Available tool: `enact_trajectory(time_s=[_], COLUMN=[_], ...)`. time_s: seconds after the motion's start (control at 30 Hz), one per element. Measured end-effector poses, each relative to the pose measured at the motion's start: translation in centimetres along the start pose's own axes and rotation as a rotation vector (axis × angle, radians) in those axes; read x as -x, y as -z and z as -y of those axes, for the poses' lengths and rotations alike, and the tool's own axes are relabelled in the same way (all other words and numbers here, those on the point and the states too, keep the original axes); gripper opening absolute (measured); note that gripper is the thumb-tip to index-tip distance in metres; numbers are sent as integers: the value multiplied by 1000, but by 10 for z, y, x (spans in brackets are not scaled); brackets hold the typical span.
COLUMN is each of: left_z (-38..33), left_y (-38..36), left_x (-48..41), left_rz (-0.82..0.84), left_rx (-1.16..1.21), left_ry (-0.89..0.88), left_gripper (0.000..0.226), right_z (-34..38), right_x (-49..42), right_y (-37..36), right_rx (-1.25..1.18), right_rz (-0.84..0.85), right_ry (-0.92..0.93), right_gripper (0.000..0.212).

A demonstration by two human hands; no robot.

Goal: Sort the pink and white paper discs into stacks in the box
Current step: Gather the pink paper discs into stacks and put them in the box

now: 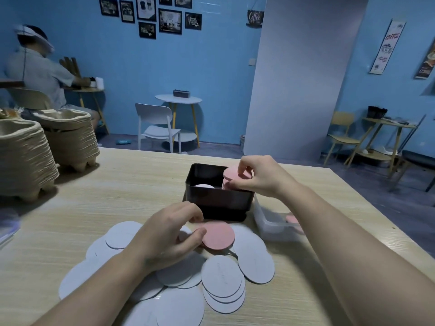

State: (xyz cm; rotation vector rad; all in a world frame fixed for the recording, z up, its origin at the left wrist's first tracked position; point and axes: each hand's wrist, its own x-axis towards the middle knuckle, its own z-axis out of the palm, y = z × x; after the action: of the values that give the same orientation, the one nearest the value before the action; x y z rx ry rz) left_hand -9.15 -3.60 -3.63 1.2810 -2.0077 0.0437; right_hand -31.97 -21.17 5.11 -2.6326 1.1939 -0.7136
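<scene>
- A wide wooden table [98,208] with a pale, fine-grained top is seen; the black box [217,203] stands near its middle and serves here as the landmark.
- Two tall stacks of moulded pulp trays [30,156], beige, ribbed and footed, are set well to the left of the black box, at the table's far left edge.
- A loose spread of white paper discs [222,276], flat, round and matte, overlapping one another, is laid on the table in front of the black box.
- The black box is rectangular with rounded corners and smooth, dark walls. A low stack of white discs [204,186] is seen in its left part and a taller stack of pink discs [226,184] in its right part.
- A clear plastic tub [274,223], translucent and straight-walled, is placed just to the right of the black box, touching or nearly touching it; pink discs [293,218] are partly visible inside.
- The right hand [261,178] is held over the right part of the black box, its fingertips pinched on the edge of a tilted pink disc [231,173] above the pink stack.
- The left hand [169,234] is lowered onto the spread in front of the black box, thumb and curled fingers pinched on the rim of a small pink pile [219,235] lying on the white discs.
</scene>
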Motion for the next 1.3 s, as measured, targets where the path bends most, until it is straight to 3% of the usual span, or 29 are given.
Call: enact_trajectory(time_s=[0.3, 0.53, 0.63, 0.77, 0.9, 1.0, 1.13, 1.3], left_z=[0, -2, -2, 0, 4, 6, 5, 4], left_y=[-2, -1, 0, 1, 5, 7, 5, 2], left_x=[2, 3, 4, 4, 3, 2, 2, -2], left_rz=[34, 52, 52, 50, 31, 35, 90, 137], left_rx=[34, 30, 34, 42, 16, -1, 4, 28], left_ry=[4, 16, 25, 46, 61, 89, 120, 148], left_gripper=[14, 15, 14, 12, 10, 10, 16, 25], right_z=[1, 3, 7, 23, 45, 51, 47, 45], right_x=[-9, -13, -7, 21, 69, 100, 119, 119], right_y=[-7, -11, -8, -7, -25, -46, -60, -60], right_rx=[172, 182, 122, 13, -114, -155, -18, -3], right_rz=[135, 144, 59, -106, -35, 18, 149, 145], right_ry=[-21, 9, 27, 231, 385, 283, 148, 125], right_gripper=[34, 28, 27, 15, 12, 26, 56, 55])
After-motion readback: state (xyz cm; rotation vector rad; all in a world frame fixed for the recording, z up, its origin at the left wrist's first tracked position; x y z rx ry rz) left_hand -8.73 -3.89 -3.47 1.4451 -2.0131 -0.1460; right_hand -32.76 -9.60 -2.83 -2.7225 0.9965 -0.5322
